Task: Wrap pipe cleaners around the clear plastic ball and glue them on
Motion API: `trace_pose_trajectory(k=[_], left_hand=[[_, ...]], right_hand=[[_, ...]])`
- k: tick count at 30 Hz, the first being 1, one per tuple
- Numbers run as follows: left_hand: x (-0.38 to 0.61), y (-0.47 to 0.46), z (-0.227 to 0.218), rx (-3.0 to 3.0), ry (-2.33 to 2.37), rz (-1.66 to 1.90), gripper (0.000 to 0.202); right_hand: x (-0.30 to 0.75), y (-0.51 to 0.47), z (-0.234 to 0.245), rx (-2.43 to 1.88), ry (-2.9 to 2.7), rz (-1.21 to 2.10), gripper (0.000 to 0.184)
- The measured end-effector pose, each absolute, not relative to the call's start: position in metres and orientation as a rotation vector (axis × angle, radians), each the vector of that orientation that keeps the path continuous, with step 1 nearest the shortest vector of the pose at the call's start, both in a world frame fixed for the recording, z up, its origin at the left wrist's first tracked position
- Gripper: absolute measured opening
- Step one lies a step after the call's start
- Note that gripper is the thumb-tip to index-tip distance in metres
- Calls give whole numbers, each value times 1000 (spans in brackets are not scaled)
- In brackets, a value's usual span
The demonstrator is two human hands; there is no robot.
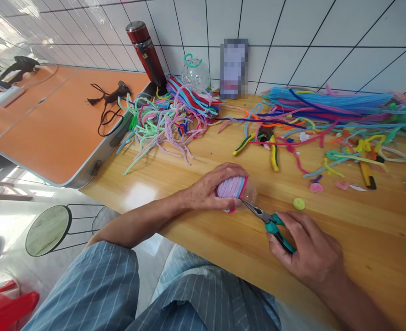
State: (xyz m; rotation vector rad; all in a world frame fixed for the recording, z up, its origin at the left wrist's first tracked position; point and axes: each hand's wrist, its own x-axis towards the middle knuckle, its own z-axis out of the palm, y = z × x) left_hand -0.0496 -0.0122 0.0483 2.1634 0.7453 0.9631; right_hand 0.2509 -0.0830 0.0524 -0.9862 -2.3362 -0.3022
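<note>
My left hand [218, 186] is closed around a clear plastic bottle piece wrapped in pipe cleaners [231, 187], mostly lilac with blue and pink bands toward its right end. Bare clear plastic shows past the pink band. In my right hand [309, 248] is a pair of needle-nose pliers [268, 220] with teal and black handles. The pliers' tips touch or nearly touch the pink band, close to my left thumb. Whether the jaws grip a strand is too small to tell.
Loose pipe cleaners [175, 124] pile at the back left, by a red thermos [147, 57]. A phone [234, 69] leans on the tiled wall. Yellow-handled pliers [274, 154], a yellow cutter knife [366, 174] and a green disc [298, 203] lie to the right. An orange table [51, 133] adjoins at left.
</note>
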Motion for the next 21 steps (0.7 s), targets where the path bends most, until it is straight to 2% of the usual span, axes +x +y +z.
trace_pose_trajectory(k=[13,21], left_hand=[[-53,-14,55,2002,831,896,55],[-53,-18,59,1909,908,854,54]], right_hand=[[272,-69,42,-1160,-2218,-125,27],[336,-28,38,-1941,-1785,-89,41]])
